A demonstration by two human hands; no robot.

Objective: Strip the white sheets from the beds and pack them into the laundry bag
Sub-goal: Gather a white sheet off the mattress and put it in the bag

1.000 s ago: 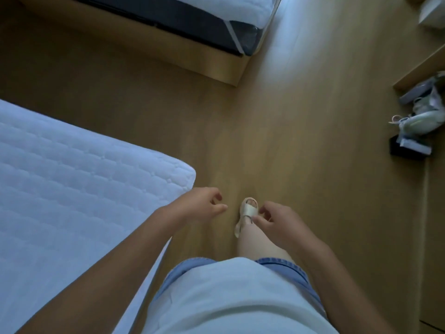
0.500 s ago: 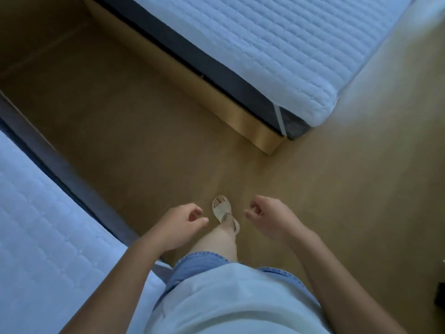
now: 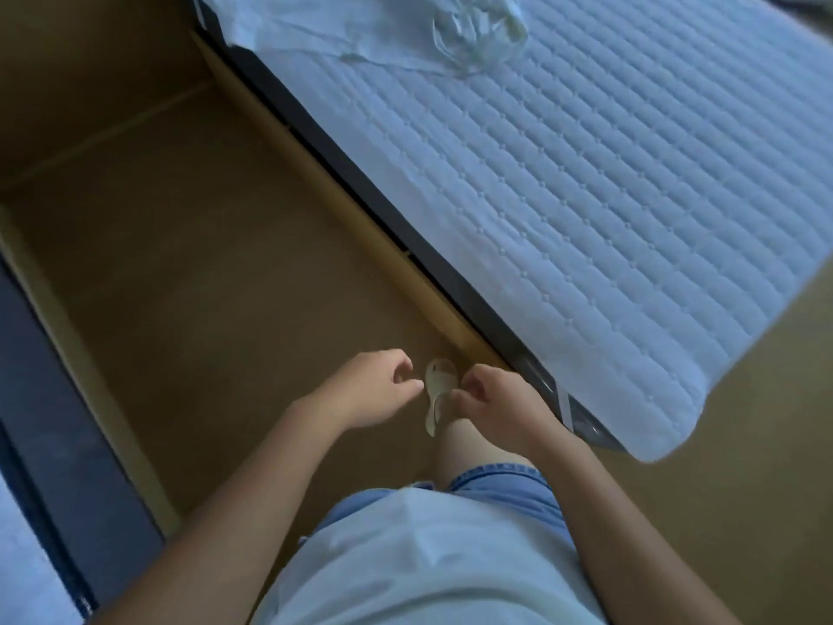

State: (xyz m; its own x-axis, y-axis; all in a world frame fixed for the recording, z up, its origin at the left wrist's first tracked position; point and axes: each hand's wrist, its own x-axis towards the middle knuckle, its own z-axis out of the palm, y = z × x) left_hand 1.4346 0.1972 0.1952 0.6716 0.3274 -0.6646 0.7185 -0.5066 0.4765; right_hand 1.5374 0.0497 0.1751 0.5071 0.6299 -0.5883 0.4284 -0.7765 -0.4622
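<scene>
A bed with a bare quilted white mattress pad (image 3: 608, 182) fills the upper right. At its far end lies a crumpled white sheet (image 3: 324, 33), and beside it a bunched clear plastic bag (image 3: 478, 33). My left hand (image 3: 365, 390) and my right hand (image 3: 500, 399) hang in front of me over the floor, fingers loosely curled and holding nothing. Both are well short of the sheet. A second bed's edge (image 3: 27, 566) shows at the lower left.
A wooden floor aisle (image 3: 203, 272) runs between the two beds. The right bed has a dark mattress side (image 3: 387, 205) on a wooden base (image 3: 342, 205). My sandalled foot (image 3: 439, 385) is stepping forward by that bed's near corner.
I have turned left and walked up the aisle. The right bed has come much nearer, and the crumpled sheet and plastic bag at its far end came into view. Both hands stay held out, holding nothing.
</scene>
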